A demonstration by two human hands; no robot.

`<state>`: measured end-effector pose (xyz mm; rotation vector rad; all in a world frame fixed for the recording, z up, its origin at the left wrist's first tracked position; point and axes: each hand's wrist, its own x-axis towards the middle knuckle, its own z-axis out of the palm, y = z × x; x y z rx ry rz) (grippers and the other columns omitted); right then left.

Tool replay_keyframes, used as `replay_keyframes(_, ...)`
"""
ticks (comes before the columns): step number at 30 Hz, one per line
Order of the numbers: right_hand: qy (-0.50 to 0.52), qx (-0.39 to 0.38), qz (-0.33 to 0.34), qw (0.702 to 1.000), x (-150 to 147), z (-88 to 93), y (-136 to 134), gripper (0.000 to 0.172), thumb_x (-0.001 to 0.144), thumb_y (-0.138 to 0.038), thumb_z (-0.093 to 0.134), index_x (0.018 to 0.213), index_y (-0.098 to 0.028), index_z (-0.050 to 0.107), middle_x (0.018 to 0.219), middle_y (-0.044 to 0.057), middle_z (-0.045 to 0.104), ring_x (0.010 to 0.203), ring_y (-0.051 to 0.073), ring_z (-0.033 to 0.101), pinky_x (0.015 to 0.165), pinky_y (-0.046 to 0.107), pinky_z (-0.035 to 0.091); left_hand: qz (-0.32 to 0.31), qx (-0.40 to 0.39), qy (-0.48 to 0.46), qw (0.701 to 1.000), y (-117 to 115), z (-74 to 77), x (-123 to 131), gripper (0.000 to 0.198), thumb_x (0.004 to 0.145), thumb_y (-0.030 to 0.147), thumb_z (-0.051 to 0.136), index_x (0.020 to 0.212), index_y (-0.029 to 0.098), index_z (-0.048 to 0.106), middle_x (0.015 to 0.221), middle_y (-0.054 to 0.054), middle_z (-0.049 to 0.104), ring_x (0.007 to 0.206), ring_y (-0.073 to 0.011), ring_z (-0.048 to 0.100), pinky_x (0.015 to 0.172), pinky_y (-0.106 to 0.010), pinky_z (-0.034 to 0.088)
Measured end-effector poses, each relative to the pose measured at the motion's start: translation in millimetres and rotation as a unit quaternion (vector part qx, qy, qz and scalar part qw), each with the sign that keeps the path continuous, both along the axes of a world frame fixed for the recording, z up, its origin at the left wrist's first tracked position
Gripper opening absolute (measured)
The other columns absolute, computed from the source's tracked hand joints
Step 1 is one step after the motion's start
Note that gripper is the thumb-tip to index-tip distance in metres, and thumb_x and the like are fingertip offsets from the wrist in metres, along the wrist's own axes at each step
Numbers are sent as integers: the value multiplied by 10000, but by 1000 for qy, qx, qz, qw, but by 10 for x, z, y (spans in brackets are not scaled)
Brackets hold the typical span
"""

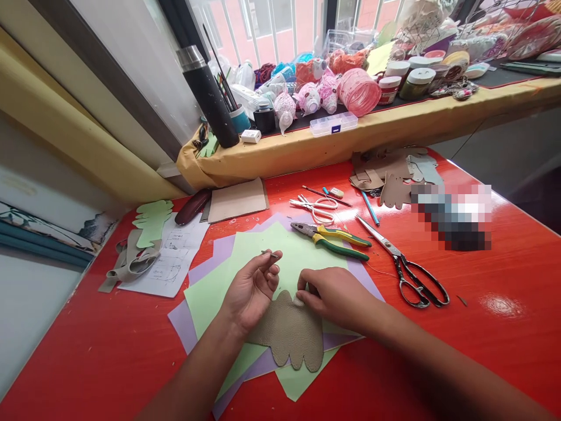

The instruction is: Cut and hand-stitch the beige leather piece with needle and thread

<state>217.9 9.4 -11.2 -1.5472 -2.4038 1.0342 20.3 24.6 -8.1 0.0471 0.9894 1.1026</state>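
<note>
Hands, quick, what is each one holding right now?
Left hand: closed, pinching a small thin metal piece.
Right hand: fingertips on the top edge of the tan leather piece; grip cannot be told.

Red table (504, 351) beneath barred window (280, 29), daylight.

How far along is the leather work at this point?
Done: the leather piece is already cut to a scalloped outline, and more cut shapes lie farther back on the right. In hand: the right hand pinches the piece's top edge while the left hand holds a thin metal pin. Left: no stitching or joining shows on it yet.
</note>
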Motion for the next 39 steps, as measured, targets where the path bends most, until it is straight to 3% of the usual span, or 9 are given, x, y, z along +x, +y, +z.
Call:
replay_keyframes(11, 8, 6, -1, 1000, 0, -6, 4, 106, 952, -279, 652, 982, -228, 740, 858, 20, 785, 788, 209, 687, 613, 276, 288, 53, -11, -84, 995, -24, 141, -60, 202, 972, 37, 460, 928, 112, 642, 831, -36, 737, 479, -30, 591, 426, -113, 498)
replay_keyframes(18, -4, 19, 4, 1000, 4, 7, 0, 103, 953, -287, 661, 975, -228, 742, 860, 27, 785, 790, 205, 691, 604, 282, 276, 56, -1, -83, 995, -46, 100, -75, 132, 906, 40, 528, 944, 125, 621, 846, -23, 735, 487, -10, 568, 424, -90, 457)
replay_keyframes(21, -6, 22, 5, 1000, 9, -4, 0, 110, 953, -289, 655, 971, -228, 744, 859, 27, 784, 781, 201, 684, 596, 281, 266, 28, 23, -46, 998, -49, 53, -80, 150, 863, 46, 578, 976, 130, 631, 812, -15, 724, 502, -32, 579, 445, -112, 466)
replay_keyframes(24, -9, 23, 2, 1000, 15, -36, -1, 114, 951, -302, 651, 951, -230, 740, 836, 22, 777, 762, 199, 675, 586, 280, 252, -47, 86, 56, 994, -93, 10, -91, 151, 852, 101, 665, 982, 169, 632, 807, -15, 730, 574, -89, 652, 511, -160, 509)
replay_keyframes(27, -5, 27, 3, 1000, 21, -62, 0, 120, 945, -308, 645, 932, -233, 737, 812, 22, 772, 747, 200, 669, 579, 280, 241, -141, 181, 207, 951, -173, -17, -127, 120, 908, 279, 728, 950, 200, 648, 953, -55, 771, 752, -171, 736, 626, -233, 559)
replay_keyframes(29, 1, 26, 5, 1000, 24, -65, 3, 118, 940, -300, 642, 948, -238, 741, 822, 22, 777, 753, 202, 670, 581, 279, 240, -189, 239, 319, 898, -224, -35, -159, 182, 947, 378, 711, 939, 197, 696, 1040, -71, 768, 852, -189, 730, 727, -268, 569)
replay_keyframes(32, 5, 20, 5, 1000, 24, -55, 11, 121, 939, -291, 636, 956, -239, 744, 822, 22, 778, 750, 199, 666, 579, 279, 238, -232, 294, 450, 811, -278, -84, -187, 199, 953, 388, 707, 896, 201, 741, 959, -42, 743, 852, -173, 677, 788, -276, 533)
replay_keyframes(35, -1, 21, 7, 1000, 23, -58, 16, 129, 947, -300, 630, 954, -232, 740, 803, 22, 770, 734, 196, 657, 577, 280, 237, -252, 337, 507, 752, -308, -147, -166, 153, 964, 337, 682, 890, 218, 742, 877, -15, 717, 841, -169, 648, 787, -277, 502)
replay_keyframes(39, 0, 24, 10, 1000, 27, -82, 24, 140, 959, -317, 629, 962, -233, 740, 811, 16, 770, 733, 192, 651, 579, 279, 247, -268, 378, 529, 711, -327, -215, -105, 145, 984, 292, 638, 906, 220, 736, 903, -14, 731, 851, -168, 655, 788, -274, 501)
